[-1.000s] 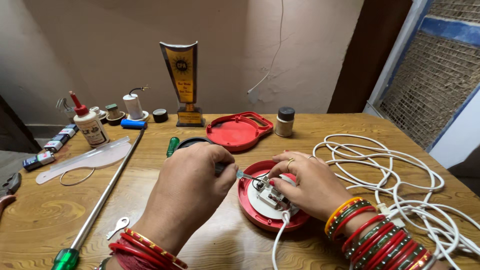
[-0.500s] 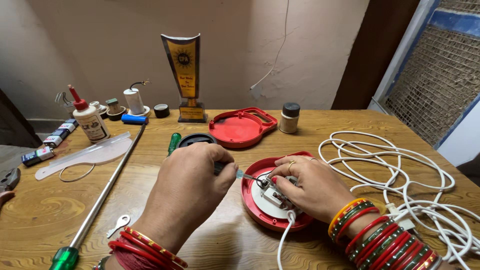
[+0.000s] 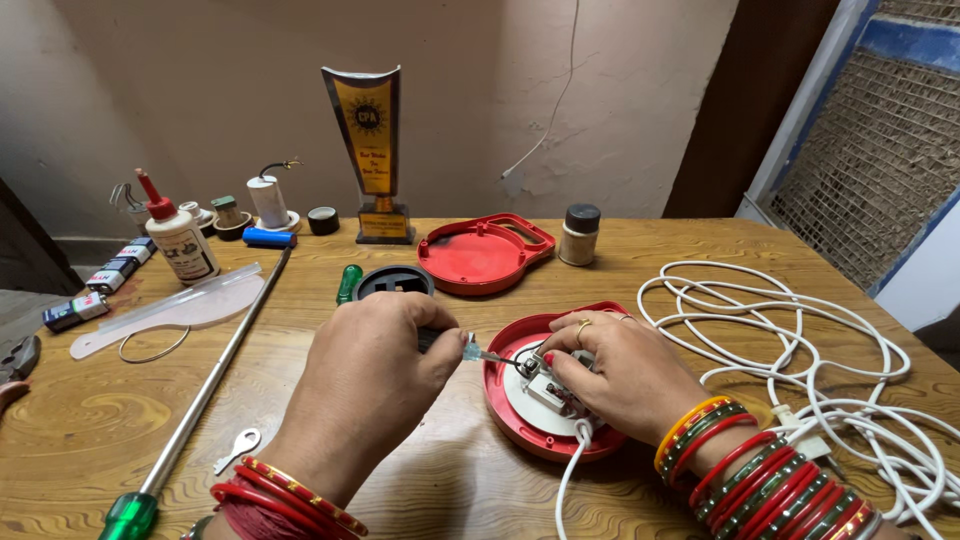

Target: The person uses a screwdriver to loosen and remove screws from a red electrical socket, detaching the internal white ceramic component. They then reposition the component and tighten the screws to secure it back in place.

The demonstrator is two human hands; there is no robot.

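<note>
Gripping a small clear-handled screwdriver (image 3: 478,352), left hand (image 3: 375,370) at frame centre, fingers closed; shaft lying horizontal, tip rightward into white switch block (image 3: 553,388) inside round red plastic housing (image 3: 520,425), pinned by right hand (image 3: 625,375), lower centre-right of the tabletop (image 3: 80,430).

We note a varnished wooden table (image 3: 80,430) against a scuffed beige wall (image 3: 620,110); a dark door frame (image 3: 765,100) and a mesh screen (image 3: 870,150) stand right.

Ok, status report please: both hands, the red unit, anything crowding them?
Left hand shut on small screwdriver. Right hand steadies red round casing. White cable coiled at right, apart.
</note>
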